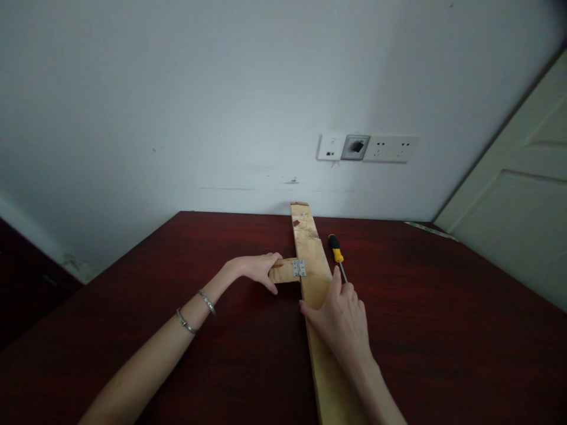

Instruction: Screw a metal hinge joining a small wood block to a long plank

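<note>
A long wooden board [315, 257] lies on the dark red table, running from near me toward the wall. At its left edge a metal hinge [299, 268] joins it to a short wooden block [283, 271]. My left hand [260, 269] grips the block's left end between thumb and fingers. My right hand [343, 316] spans the board's width closer to me, thumb at the left edge and fingers at the right edge. A screwdriver [335, 249] with a black and yellow handle rests just right of the board, its shaft tip hidden behind my right hand.
The table [212, 248] meets a white wall [221, 118] at the back. A row of sockets [390, 149] is set in that wall. A thin pale strip [429, 229] lies at the table's back right edge, near a white door [522, 177].
</note>
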`<state>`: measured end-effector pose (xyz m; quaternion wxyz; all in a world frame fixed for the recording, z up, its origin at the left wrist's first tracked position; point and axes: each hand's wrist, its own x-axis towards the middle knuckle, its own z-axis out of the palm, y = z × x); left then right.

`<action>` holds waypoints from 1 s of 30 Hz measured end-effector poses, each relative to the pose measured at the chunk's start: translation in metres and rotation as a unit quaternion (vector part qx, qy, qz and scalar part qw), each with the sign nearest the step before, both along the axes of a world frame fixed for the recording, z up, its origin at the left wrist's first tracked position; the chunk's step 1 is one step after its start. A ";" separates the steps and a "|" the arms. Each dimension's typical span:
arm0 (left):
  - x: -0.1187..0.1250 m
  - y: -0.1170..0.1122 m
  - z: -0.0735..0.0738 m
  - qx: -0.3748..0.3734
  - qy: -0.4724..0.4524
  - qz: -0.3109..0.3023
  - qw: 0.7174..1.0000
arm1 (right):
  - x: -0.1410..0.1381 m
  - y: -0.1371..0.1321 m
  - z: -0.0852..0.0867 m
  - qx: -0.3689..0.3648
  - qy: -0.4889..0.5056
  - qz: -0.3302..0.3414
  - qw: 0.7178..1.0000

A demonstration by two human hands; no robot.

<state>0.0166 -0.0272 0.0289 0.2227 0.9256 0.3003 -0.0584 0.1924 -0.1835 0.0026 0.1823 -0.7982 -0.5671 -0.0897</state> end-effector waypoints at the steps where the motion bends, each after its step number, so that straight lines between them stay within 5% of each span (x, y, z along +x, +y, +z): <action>1: 0.000 0.001 -0.001 0.000 0.002 0.001 1.000 | 0.000 0.001 0.000 -0.002 -0.002 0.001 1.000; 11: 0.003 0.002 -0.004 0.017 0.042 0.015 0.999 | -0.002 0.002 -0.005 -0.008 -0.008 0.003 1.000; 18: 0.019 0.000 0.005 0.051 -0.008 -0.015 0.999 | 0.020 -0.003 0.010 0.001 -0.006 -0.008 1.000; 23: 0.060 -0.009 0.010 0.100 -0.058 -0.048 0.992 | 0.060 -0.018 0.024 -0.001 -0.030 -0.025 0.999; 30: 0.147 -0.018 0.002 0.144 -0.117 -0.110 0.976 | 0.135 -0.044 0.025 -0.003 -0.047 -0.077 0.996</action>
